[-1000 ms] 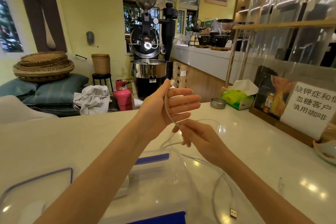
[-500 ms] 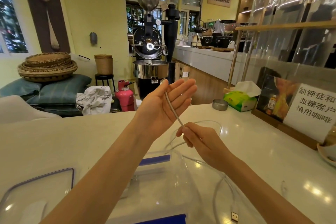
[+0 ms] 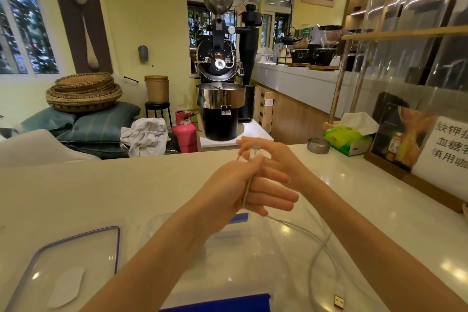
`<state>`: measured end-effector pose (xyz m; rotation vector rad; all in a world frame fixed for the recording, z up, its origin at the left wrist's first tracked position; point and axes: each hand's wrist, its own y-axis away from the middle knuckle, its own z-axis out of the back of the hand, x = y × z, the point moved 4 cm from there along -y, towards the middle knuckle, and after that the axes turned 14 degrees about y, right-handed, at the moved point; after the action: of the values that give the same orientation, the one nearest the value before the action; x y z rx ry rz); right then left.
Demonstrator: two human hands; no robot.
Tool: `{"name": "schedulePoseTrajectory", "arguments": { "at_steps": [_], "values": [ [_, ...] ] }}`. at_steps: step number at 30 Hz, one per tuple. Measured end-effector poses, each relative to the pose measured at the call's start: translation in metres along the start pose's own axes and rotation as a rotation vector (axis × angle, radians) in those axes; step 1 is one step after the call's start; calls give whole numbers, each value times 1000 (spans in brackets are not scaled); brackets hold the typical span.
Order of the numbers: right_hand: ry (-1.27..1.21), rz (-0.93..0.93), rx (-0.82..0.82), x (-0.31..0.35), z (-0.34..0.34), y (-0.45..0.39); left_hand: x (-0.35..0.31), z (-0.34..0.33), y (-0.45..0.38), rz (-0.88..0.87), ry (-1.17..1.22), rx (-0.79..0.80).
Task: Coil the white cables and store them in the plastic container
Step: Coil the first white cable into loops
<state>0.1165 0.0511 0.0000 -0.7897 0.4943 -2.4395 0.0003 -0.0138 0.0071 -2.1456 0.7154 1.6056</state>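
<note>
Above the counter, crossed hands grip cable.

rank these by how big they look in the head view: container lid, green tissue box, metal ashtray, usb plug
1. container lid, largest, though it lies nearest the camera, which inflates it
2. green tissue box
3. metal ashtray
4. usb plug, smallest, despite being close to the camera

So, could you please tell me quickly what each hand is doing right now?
Left hand: fingers extended, the white cable pinned across it.
Right hand: behind the left, pinching the cable's end.
</note>
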Motion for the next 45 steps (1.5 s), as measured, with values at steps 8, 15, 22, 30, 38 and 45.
{"name": "schedulePoseTrajectory", "arguments": {
  "at_steps": [8,15,22,30,38,45],
  "values": [
    [183,18,-113,40,31,-3,12,22,-3,-104,-72,-231],
    [319,98,-122,71,15,17,10,34,-15,-199,208,-407],
    [581,312,-178,85,-23,49,-20,47,-23,-192,629,-249],
    [610,282,-90,44,-30,58,-22,35,-19,-84,519,-91],
    [542,-233,262,-18,-10,26,-4,10,-6,40,133,32],
    [392,-102,107,8,26,4,14,15,-14,158,-65,-57]
  ]
}}
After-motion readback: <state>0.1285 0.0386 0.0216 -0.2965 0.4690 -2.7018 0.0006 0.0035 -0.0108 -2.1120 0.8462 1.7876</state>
